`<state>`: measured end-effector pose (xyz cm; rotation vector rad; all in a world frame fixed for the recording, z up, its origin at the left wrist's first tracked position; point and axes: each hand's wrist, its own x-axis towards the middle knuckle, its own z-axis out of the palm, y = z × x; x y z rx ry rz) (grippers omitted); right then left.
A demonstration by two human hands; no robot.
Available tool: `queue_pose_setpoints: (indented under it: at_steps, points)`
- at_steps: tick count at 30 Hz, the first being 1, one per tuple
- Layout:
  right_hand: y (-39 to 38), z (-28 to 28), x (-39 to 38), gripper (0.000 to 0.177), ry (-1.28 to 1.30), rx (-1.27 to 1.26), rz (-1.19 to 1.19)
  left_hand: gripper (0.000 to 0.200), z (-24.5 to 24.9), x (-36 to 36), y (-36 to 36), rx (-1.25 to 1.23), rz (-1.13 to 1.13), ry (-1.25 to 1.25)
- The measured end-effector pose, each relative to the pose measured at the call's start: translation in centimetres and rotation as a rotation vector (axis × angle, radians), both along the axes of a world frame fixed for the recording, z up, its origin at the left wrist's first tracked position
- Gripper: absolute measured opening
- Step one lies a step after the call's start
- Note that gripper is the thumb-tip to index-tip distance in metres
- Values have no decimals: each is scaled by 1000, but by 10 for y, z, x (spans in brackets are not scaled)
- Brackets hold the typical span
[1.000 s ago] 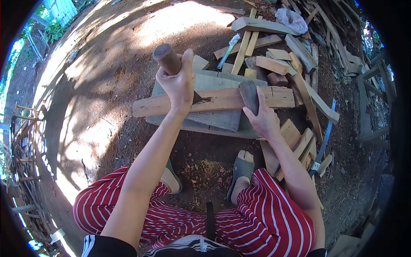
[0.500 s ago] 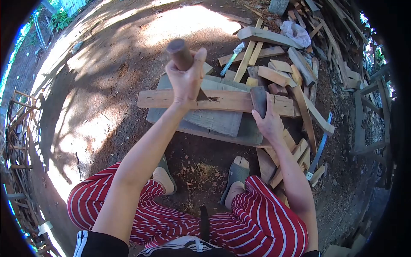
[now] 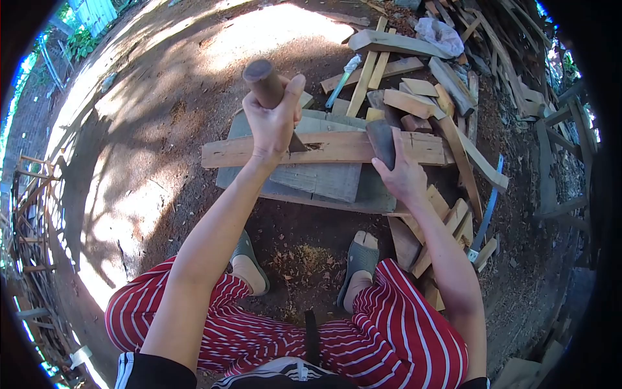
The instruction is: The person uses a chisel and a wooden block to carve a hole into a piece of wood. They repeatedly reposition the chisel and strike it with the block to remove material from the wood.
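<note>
My left hand (image 3: pixel 272 129) is wrapped round the thick wooden handle of a chisel (image 3: pixel 265 84), thumb up along it. The chisel's blade slants down to a rough notch (image 3: pixel 315 146) in the upper face of a pale wooden beam (image 3: pixel 240 150). My right hand (image 3: pixel 403 175) is closed on a dark wooden block (image 3: pixel 382 144), which overlaps the right part of the beam; its far end points away from me. Under the beam lie wide grey planks (image 3: pixel 317 185), forming a low work surface in front of my feet.
Offcuts (image 3: pixel 411 104) are piled to the right and behind the beam. A handsaw (image 3: pixel 490 207) lies on the right, a blue-green handled tool (image 3: pixel 342 81) behind the planks. A plastic bag (image 3: pixel 439 36) rests on the pile. Wood chips (image 3: pixel 304 262) lie between my feet.
The whole view has shifted slightly, so the beam and planks appear a little farther left and higher. Both hands keep their grips, and the chisel still stands at the notch.
</note>
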<state>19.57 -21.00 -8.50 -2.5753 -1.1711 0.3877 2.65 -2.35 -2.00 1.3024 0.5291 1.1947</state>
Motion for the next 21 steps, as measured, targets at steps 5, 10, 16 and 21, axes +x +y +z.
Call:
queue_pose_setpoints:
  at_steps: [5, 10, 16, 21]
  points:
    - [12, -8, -13, 84, -40, 149, 121, 20, 0, -5, 1, 36, -36, 7]
    - [17, -4, -33, 85, -15, 77, 212, 20, -1, -10, -1, 14, -14, 20]
    - [17, -8, -33, 86, -5, 130, 235, 19, 5, 1, -4, 59, 18, 50]
    - [17, 1, -36, 86, 17, 56, 206, 17, 12, 8, -3, 44, 40, 35]
